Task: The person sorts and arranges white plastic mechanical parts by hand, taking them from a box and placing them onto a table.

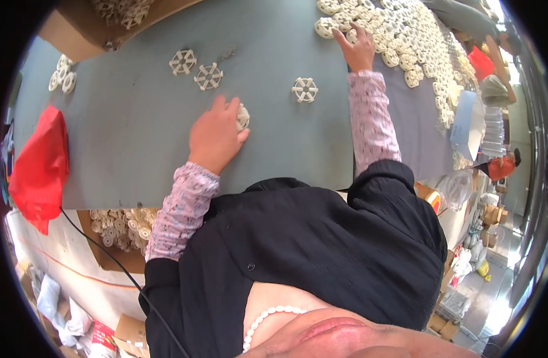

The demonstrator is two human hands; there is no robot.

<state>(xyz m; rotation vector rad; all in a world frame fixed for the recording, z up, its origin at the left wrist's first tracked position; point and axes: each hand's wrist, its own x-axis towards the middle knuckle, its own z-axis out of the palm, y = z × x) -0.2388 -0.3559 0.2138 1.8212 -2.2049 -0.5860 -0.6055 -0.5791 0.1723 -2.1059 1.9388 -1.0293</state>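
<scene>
My left hand [216, 136] is curled over a round white plastic part [243, 117] on the grey-green tabletop, its fingers and thumb around the part. My right hand [358, 49] reaches to the near left edge of a large pile of cream-white round plastic parts [399, 33]. Its thumb and fingers are apart, and no part shows between them. Two spoked white plastic wheels [208, 76] [183, 62] lie beyond my left hand. Between my two arms rests another spoked wheel [305, 90], touched by neither hand.
A cardboard box [77, 30] with parts stands at the far left, near a small cluster of white parts [62, 77]. Red cloth [41, 167] hangs over the left edge. Below the table sits a box of parts [120, 230]. Another person's arm [505, 65] shows at the right.
</scene>
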